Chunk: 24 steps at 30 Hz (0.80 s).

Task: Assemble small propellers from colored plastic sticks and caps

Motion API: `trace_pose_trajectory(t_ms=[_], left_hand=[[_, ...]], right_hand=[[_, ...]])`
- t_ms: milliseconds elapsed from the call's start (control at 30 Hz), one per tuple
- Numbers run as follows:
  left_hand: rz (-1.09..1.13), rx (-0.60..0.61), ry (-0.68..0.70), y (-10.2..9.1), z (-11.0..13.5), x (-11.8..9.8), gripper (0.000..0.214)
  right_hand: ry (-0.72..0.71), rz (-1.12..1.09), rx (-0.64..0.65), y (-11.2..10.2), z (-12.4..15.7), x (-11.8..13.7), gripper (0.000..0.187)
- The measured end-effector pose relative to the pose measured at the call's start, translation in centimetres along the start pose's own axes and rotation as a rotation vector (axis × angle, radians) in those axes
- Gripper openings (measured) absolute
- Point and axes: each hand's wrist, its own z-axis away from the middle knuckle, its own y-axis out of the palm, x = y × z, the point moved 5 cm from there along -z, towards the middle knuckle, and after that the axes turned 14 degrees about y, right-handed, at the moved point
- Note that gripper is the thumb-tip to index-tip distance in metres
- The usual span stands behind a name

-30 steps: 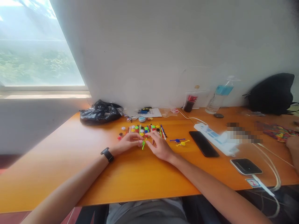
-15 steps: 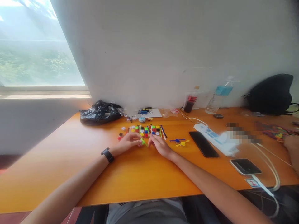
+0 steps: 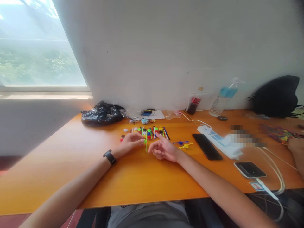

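My left hand [image 3: 131,142] is closed in a pinch on a bright green plastic arrow spinner [image 3: 146,146], whose thin shaft points toward me. Just to its right, my right hand [image 3: 163,148] is open, turned on its side, the thumb raised and the fingers loosely bent, with nothing visible in it. Behind both hands lie several small coloured discs [image 3: 148,130] and thin plastic sticks [image 3: 165,132] in rows, partly hidden by my fingers. Beyond my right wrist a blue arrow spinner [image 3: 180,143] and a yellow arrow spinner [image 3: 186,146] rest on the table.
On the wooden table [image 3: 133,186] a black phone [image 3: 207,146] lies beside a white power strip [image 3: 215,136]. A charging device [image 3: 250,170] sits near the front edge. At the back are a black plastic bag [image 3: 102,114], a bottle [image 3: 222,99] and a dark backpack [image 3: 275,96]. Another person's hand [image 3: 295,150] shows far right.
My right hand has moved slightly right and toward me, away from the green spinner, and its fingers have opened. The spinner's shaft has turned from slanting to nearly straight toward me.
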Motion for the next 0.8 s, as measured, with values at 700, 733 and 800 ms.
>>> trace_pose_trajectory(t_ms=[700,733,800], left_hand=[[-0.134,-0.012,0.060,-0.03,-0.13,-0.45,0.036],[-0.154,-0.037,0.083,-0.20,-0.17,-0.54,0.036],[-0.180,-0.077,0.128,-0.51,-0.27,-0.64,0.035]], right_hand=[[-0.135,-0.045,-0.224,-0.49,-0.12,0.24,0.042],[-0.134,-0.073,-0.230,-0.62,-0.23,0.20,0.041],[-0.127,-0.120,-0.224,-0.87,-0.47,0.11,0.041]])
